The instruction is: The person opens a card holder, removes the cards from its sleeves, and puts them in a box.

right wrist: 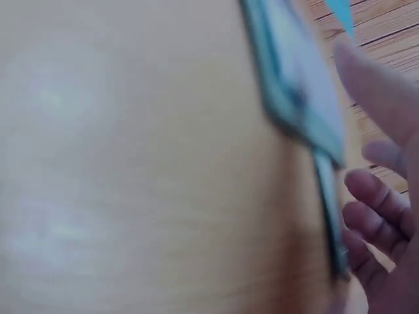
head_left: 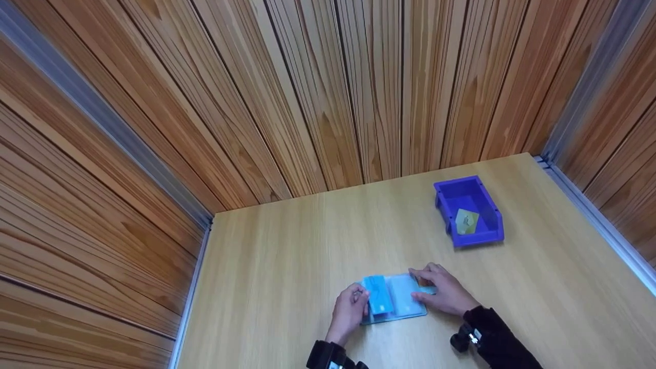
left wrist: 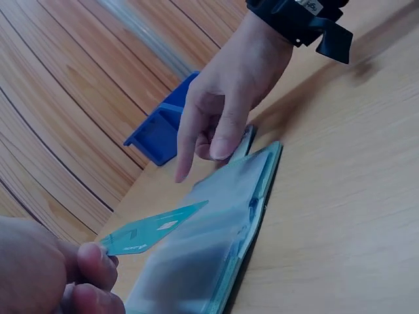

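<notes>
A light-blue card holder (head_left: 407, 300) with clear plastic sleeves lies opened out on the table. My left hand (head_left: 350, 310) pinches a blue-green card (left wrist: 154, 230) by one end between thumb and fingers. The card tilts above the holder's left part, apart from the sleeves in the left wrist view. Over the holder's right edge is my right hand (head_left: 445, 289), with thumb and index finger extended and the other fingers loosely bent. A closing strap (right wrist: 329, 203) sticks out beneath that hand. Whether the right fingertips touch the holder is unclear.
Farther back on the right of the table (head_left: 287, 256) stands a purple-blue bin (head_left: 476, 238). Inside it lies a small pale yellow-green piece (head_left: 467, 221). Wood-panelled walls (head_left: 328, 102) with metal rails enclose the table's back and sides.
</notes>
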Demonstrator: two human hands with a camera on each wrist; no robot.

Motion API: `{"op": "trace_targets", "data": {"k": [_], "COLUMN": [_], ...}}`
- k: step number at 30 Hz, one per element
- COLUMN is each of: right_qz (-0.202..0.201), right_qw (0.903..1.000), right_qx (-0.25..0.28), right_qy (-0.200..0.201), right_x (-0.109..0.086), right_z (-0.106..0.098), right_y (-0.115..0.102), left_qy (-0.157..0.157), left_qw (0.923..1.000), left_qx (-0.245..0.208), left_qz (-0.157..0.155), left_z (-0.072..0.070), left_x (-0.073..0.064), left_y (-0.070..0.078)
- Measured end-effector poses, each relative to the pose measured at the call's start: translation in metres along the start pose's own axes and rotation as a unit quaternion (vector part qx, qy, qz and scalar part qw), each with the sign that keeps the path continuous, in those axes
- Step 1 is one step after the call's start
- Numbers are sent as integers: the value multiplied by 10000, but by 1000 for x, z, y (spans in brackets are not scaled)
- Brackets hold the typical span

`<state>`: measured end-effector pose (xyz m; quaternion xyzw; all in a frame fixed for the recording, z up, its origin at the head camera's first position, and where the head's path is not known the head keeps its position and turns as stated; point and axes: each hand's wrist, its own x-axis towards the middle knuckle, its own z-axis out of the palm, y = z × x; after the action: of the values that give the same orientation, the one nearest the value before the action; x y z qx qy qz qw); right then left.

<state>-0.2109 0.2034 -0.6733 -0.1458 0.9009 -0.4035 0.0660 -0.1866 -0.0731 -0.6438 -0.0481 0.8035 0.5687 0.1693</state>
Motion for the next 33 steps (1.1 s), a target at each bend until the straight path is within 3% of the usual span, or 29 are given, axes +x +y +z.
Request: {"op": "trace_targets", "data": {"k": [5,11,14,19,27,33], "right_qz": [-190,32,105,220,433,647], "right_qw": [9982,9852,9795,9752,9776,9772], "right_qx": [471,1708,1989,2165,2028,2017], "right_qy": [304,-120,-304,-400,-356,-152], "right_x": [4,9,9,8,7,8], "right_z": [2,8,10,12,13,3], "right_y": [-22,-42,-48,-51,-46,-46], "left_qy": [-63,-228,-287,-323,-164,107], "left_qw": [9987,9966,9953,9945,9982,9971], "left_qx": [-334,-640,-755,-751,-181,271], "left_qz": [377,475,538,647,541,709], "left_z": [1,3,5,8,10,8], "left_x": [-1,-3,-2,-1,1,0], "left_y": [8,15,16,14,11,8]}}
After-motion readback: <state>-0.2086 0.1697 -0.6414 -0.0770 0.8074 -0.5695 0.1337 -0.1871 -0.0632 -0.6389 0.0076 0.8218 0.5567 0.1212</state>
